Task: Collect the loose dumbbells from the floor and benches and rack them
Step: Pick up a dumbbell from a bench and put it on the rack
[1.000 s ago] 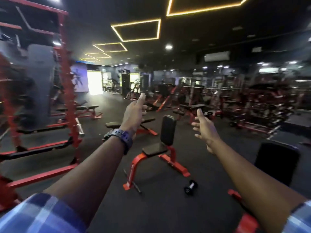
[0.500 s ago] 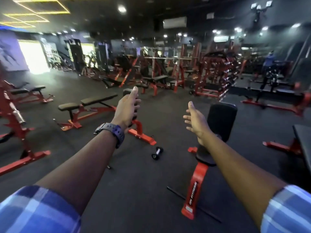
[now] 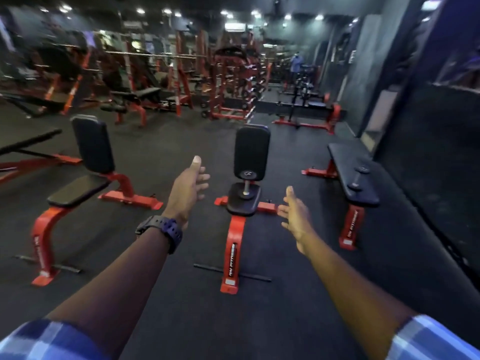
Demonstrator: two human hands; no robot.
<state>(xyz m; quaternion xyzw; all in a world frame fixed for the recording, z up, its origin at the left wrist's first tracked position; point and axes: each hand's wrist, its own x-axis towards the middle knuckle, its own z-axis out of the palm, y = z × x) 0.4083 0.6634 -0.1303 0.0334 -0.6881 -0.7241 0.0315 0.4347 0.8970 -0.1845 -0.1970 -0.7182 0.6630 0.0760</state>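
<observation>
A small black dumbbell (image 3: pixel 247 185) stands on end on the seat of the upright red bench (image 3: pixel 235 245) straight ahead, leaning against the back pad. A second black dumbbell (image 3: pixel 358 178) lies on the flat bench (image 3: pixel 345 159) to the right. Both arms are stretched forward. My left hand (image 3: pixel 188 189), with a dark watch on the wrist, is open left of the seated bench. My right hand (image 3: pixel 294 216) is open just right of that seat. Neither hand touches anything. A red dumbbell rack (image 3: pixel 233 84) stands far back in the middle.
Another upright red bench (image 3: pixel 88 178) stands to the left, with an incline bench (image 3: pixel 31 144) beyond it. A dark wall (image 3: pixel 428 141) runs along the right. More red machines (image 3: pixel 135 74) fill the back. A person in blue (image 3: pixel 296 62) stands far off.
The view has swung right. The floor dumbbell and the left racks have left the view; the bench with a dumbbell on its seat is now centred. Both hands stay open and outstretched.
</observation>
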